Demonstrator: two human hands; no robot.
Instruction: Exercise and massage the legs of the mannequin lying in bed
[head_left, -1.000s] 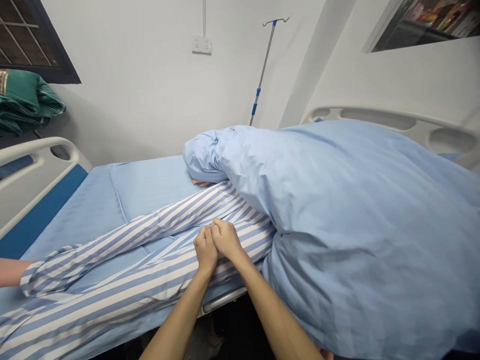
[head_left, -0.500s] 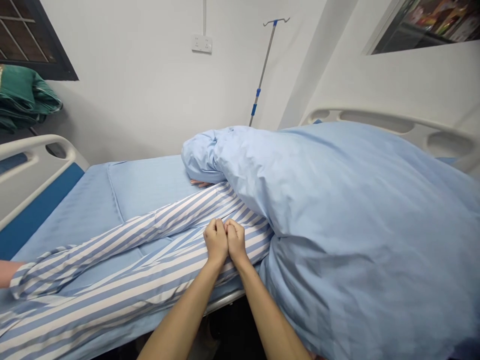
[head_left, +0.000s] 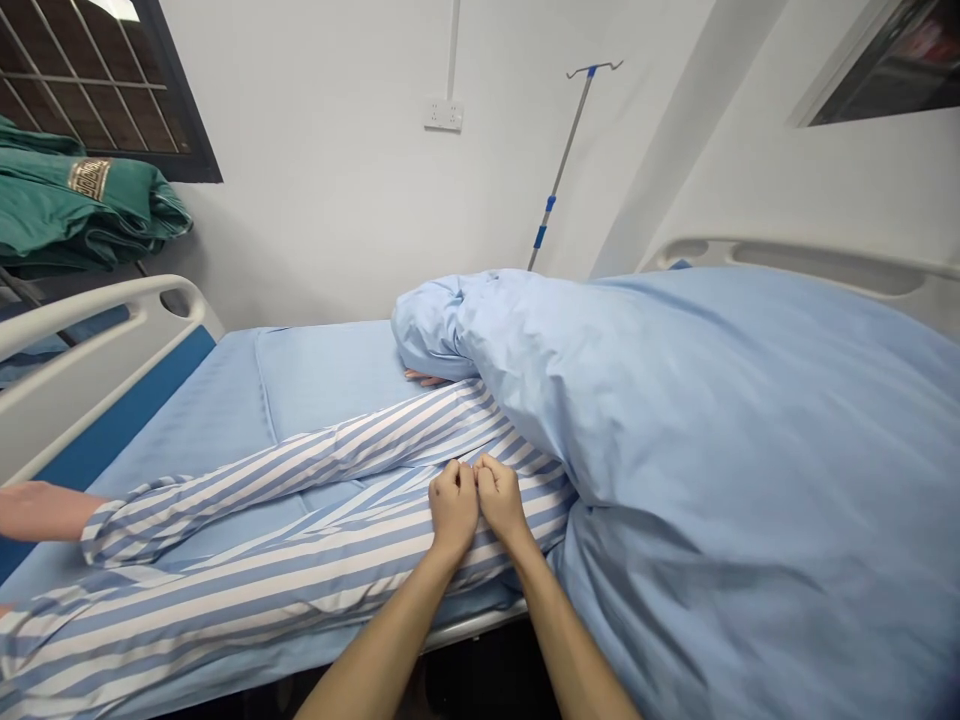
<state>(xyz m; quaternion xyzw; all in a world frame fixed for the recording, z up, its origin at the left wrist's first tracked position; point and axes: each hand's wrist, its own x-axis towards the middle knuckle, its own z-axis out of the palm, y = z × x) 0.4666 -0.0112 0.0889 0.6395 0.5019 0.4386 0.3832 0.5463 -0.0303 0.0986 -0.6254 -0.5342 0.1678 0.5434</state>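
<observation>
A person lies on a hospital bed in blue-and-white striped trousers (head_left: 300, 540), with a light blue quilt (head_left: 712, 450) over the upper body. My left hand (head_left: 452, 505) and my right hand (head_left: 501, 500) are both closed into fists, side by side and touching, pressed knuckles-down on the thigh of the near striped leg, just left of the quilt's edge. Nothing shows inside either fist. The person's own hand (head_left: 426, 379) peeks out from under the quilt on the far side. A bare ankle (head_left: 41, 508) shows at the left.
The bed has a light blue sheet (head_left: 315, 370), a white and blue footboard (head_left: 97, 370) at left and a white headboard (head_left: 810, 260) at right. An IV pole (head_left: 559, 170) stands by the wall. Green folded cloth (head_left: 82, 210) lies at left. A metal side rail (head_left: 480, 620) runs below my forearms.
My fists have stayed together on the near leg, shifting a little toward the quilt. The view has swung slightly left and down.
</observation>
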